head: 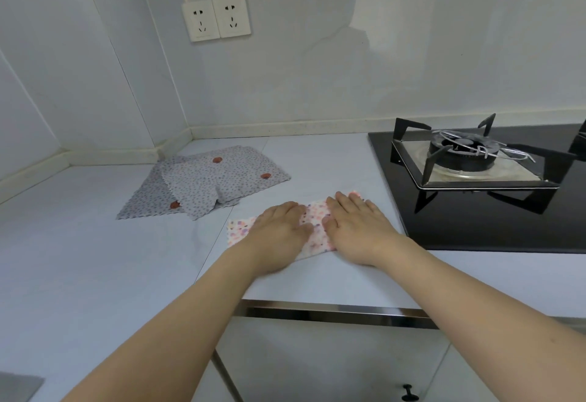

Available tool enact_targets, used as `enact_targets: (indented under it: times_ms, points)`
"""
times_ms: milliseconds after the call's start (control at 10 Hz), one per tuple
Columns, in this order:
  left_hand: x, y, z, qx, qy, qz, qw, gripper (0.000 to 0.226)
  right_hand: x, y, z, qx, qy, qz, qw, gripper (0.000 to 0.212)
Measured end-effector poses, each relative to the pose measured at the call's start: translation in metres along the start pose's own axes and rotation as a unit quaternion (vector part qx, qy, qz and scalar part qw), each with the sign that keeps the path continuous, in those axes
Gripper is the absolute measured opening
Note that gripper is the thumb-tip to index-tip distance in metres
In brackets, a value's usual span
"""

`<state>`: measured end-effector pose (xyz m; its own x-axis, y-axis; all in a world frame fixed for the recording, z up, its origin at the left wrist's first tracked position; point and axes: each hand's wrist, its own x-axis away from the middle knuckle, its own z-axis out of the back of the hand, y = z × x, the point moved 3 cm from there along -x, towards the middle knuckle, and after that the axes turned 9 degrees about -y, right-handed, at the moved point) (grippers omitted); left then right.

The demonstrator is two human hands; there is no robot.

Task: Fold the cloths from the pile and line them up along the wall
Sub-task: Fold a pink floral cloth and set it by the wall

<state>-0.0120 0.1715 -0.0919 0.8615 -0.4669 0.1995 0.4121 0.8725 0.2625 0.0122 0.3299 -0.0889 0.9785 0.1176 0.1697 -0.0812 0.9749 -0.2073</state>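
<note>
While a pale, white-walled kitchen corner (317, 68) fills the upper view, the light grey stone-look table (95, 259) spreads below it, with a black glass gas hob (475, 227) set into its right part, just right of the hands. On the hob stands a black metal pan support (475, 160) around one burner. Toward the back left corner of the table, near the wall's skirting, lies the pile of grey dotted cloths with scalloped edges and small red patches (203, 179), spread flat and overlapping one another. In front of that pile, apart from it and close to the hob's left edge, lies a folded white cloth with pink and orange spots (312, 217), flat on the table. Both hands press down on it: the left hand (279, 227) rests palm-down on its left half with straight fingers held close together, and the right hand (352, 224) lies palm-down on its right half, fingers straight and slightly spread. A white double wall socket (216, 18) sits high on the wall.
</note>
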Motion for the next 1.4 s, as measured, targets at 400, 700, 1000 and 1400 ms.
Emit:
enact_targets:
  times_ms: [400, 700, 1000, 1400]
  points:
    - [-0.014, -0.001, 0.028, -0.03, 0.205, 0.004, 0.978, 0.019, 0.001, -0.002, -0.004, -0.009, 0.014, -0.01, 1.0, 0.058]
    - [-0.017, 0.008, 0.038, -0.002, 0.187, 0.027, 0.982, 0.005, 0.002, -0.002, -0.003, -0.011, 0.02, -0.014, 1.0, 0.058]
    - [-0.019, 0.008, 0.036, 0.057, 0.151, 0.061, 0.985, 0.017, 0.002, -0.003, -0.003, -0.018, 0.025, -0.011, 0.999, 0.058]
    - [-0.035, 0.003, 0.029, 0.04, 0.132, 0.087, 0.987, 0.023, 0.003, -0.003, -0.003, -0.013, 0.024, -0.011, 1.0, 0.058]
